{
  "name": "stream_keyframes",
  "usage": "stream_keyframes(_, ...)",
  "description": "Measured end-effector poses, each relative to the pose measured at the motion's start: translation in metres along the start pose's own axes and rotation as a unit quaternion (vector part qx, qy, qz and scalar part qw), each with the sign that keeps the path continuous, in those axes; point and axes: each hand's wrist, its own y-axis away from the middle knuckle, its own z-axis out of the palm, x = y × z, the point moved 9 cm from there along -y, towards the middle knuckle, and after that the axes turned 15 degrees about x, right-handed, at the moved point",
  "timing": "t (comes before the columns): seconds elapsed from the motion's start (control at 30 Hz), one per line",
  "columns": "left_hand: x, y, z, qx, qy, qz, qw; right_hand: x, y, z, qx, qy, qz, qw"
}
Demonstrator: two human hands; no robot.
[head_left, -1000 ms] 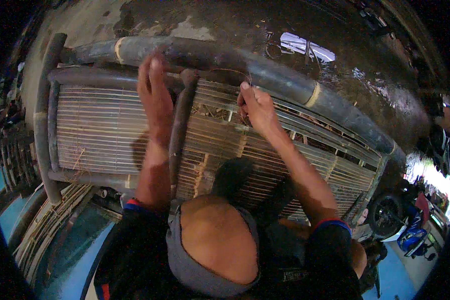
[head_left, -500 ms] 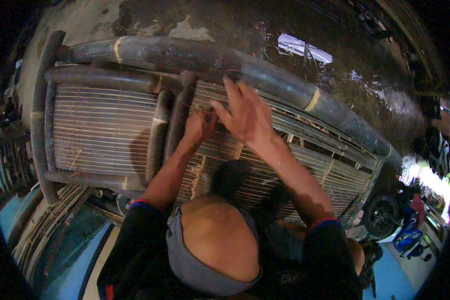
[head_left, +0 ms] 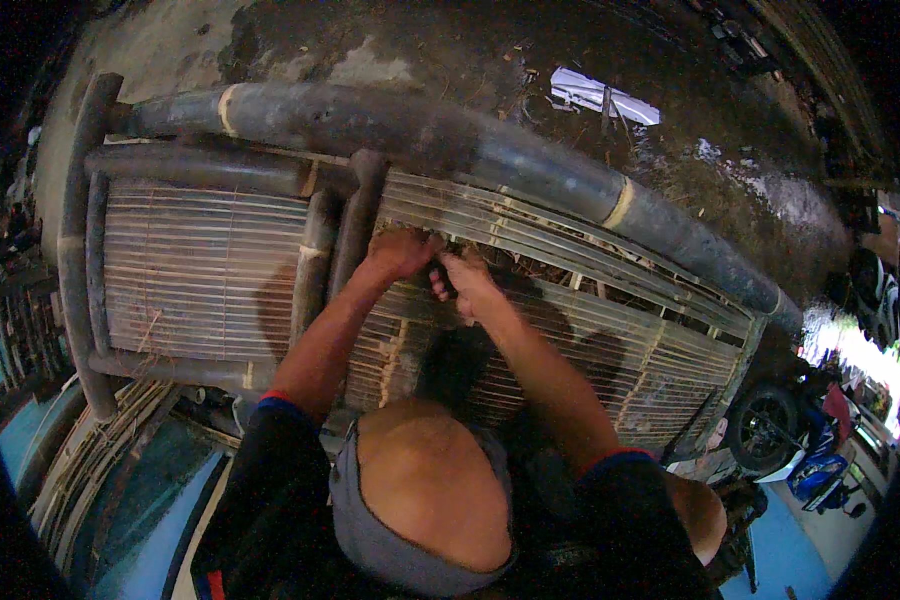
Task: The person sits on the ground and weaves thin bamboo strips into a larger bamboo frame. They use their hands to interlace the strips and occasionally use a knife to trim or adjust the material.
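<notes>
dark floor point(head_left: 450, 70), pale patches | blue surfaces point(head_left: 795, 540), lower corners | bright daylight point(head_left: 875, 370), far right

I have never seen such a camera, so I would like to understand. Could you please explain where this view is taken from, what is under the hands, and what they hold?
There is no machine here: a person works with two bare hands. A wide fisheye camera on the head looks down, so straight edges bend near the rim.

The left hand and right hand meet over a slatted panel framed by thick, dark poles, perhaps bamboo. A second slatted panel is on the left. Thin strips lie at lower left; a black wheel stands at right.

The fingers are close together, but whether they hold something is too small to tell.
</notes>
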Motion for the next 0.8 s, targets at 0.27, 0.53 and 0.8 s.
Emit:
stream_keyframes(0.27, 0.005, -0.005, 0.005, -0.075, 0.043, -0.028, 0.996, 0.003, -0.013, 0.011, 0.031, -0.041, 0.056, 0.997)
stream_keyframes(0.53, -0.002, 0.016, -0.012, -0.134, 0.075, -0.075, 0.985, -0.023, -0.006, 0.017, -0.069, 0.407, -0.127, 0.902)
stream_keyframes(0.8, 0.011, 0.018, -0.004, 0.043, 0.008, 0.055, 0.998, -0.041, 0.048, 0.008, -0.04, 0.794, -0.529, 0.297)
